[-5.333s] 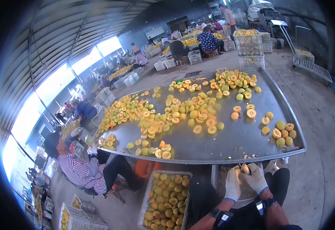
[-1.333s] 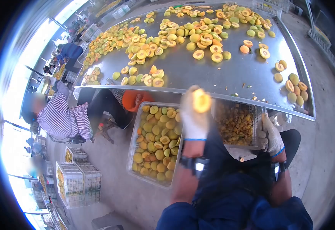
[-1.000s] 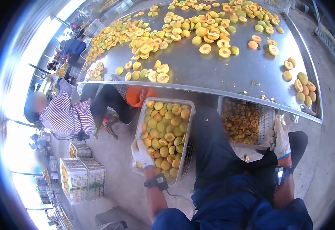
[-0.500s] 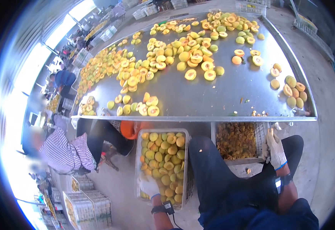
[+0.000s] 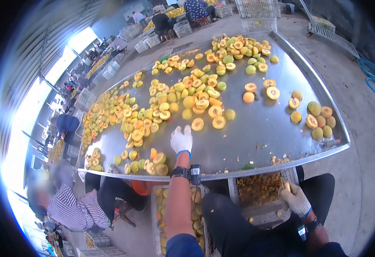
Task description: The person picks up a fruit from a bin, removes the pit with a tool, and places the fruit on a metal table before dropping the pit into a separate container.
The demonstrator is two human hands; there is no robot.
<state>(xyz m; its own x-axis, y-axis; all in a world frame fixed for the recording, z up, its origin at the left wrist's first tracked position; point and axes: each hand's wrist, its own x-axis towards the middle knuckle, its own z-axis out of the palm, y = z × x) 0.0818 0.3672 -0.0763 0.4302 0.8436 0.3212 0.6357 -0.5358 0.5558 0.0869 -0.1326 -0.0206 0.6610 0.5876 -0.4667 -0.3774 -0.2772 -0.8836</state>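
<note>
My left hand, in a white glove, stretches out flat over the steel table with fingers apart and nothing in it. Its fingertips are just short of a halved peach at the near edge of the big peach pile. My right hand, also gloved, rests low by my knee at the corner of a crate of peach pits. It is closed on a small tool whose tip sticks up. A crate of whole peaches sits under my left forearm.
A small heap of peaches lies at the table's right edge, and another cluster lies at the near left edge. A person in a striped shirt sits at the left. More workers and stacked crates are at the far end.
My left hand rose from the crate of whole peaches and reached forward over the table. My view lifted from my lap to the table. My right hand stayed by the pit crate.
</note>
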